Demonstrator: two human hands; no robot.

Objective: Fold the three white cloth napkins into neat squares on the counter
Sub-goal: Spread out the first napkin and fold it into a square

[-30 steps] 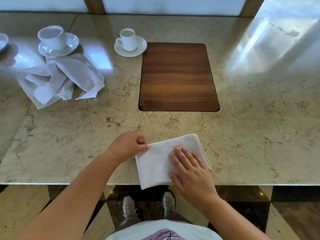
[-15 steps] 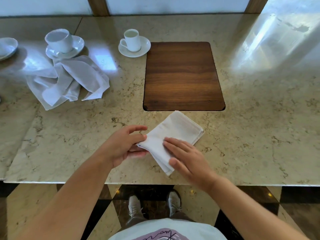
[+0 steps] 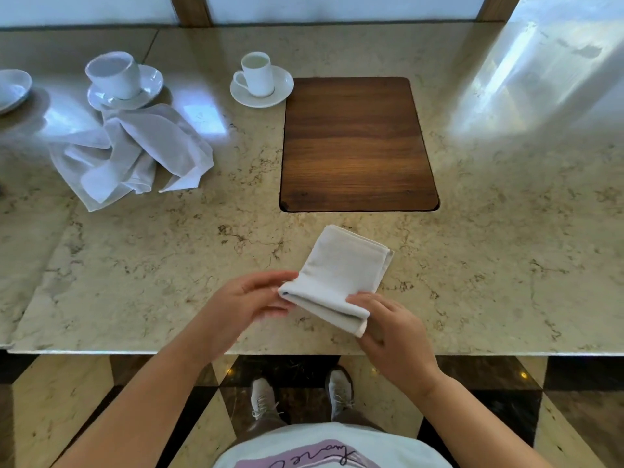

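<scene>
Both hands hold one folded napkin [image 3: 341, 275] at the worktop's [image 3: 506, 282] near edge: the left hand [image 3: 243, 304] pinches its left corner, the right hand [image 3: 391, 327] grips its near right corner. The other crumpled napkins [image 3: 131, 157] lie far left, beside a cup [image 3: 114, 76].

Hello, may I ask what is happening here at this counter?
A person is folding white napkins on a stone counter. Both hands hold one folded napkin by its near edge: the left hand at one corner, the right hand at the other. A crumpled pile of napkins, not yet folded, lies further back on the left, beside two cups on saucers and a wooden board.
</scene>
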